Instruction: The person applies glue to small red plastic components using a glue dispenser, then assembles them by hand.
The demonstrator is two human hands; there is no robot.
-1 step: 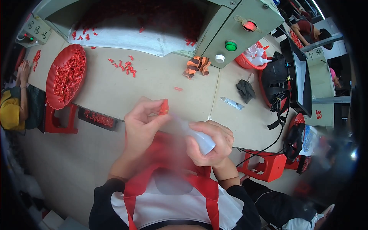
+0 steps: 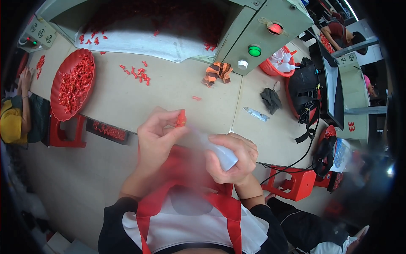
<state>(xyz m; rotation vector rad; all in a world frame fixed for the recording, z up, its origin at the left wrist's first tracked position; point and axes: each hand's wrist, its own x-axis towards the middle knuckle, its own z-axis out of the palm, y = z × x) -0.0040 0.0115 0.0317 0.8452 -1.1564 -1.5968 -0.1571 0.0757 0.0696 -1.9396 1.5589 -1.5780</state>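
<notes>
My left hand [image 2: 155, 132] pinches a small red plastic piece [image 2: 181, 118] between thumb and fingertips, just above the table's front edge. Wrapped in the fingers of my right hand [image 2: 243, 154] is a pale, translucent squeeze bottle [image 2: 225, 158], tilted with its narrow end toward the red piece. A hazy blur covers that end, so whether the tip touches the piece cannot be made out. One loose red piece [image 2: 196, 98] lies on the table beyond my hands. Several more red pieces [image 2: 141, 76] are scattered farther off to the left.
At left, a red scalloped basin [image 2: 90, 86] holds many red pieces. A green machine [image 2: 237, 55] with a cloth-lined opening stands at the back. An orange-brown cloth [image 2: 218, 74], a dark rag [image 2: 271, 100], a red basket [image 2: 267, 69] of bottles and a black bag [image 2: 303, 82] lie rightward. Co-workers sit nearby.
</notes>
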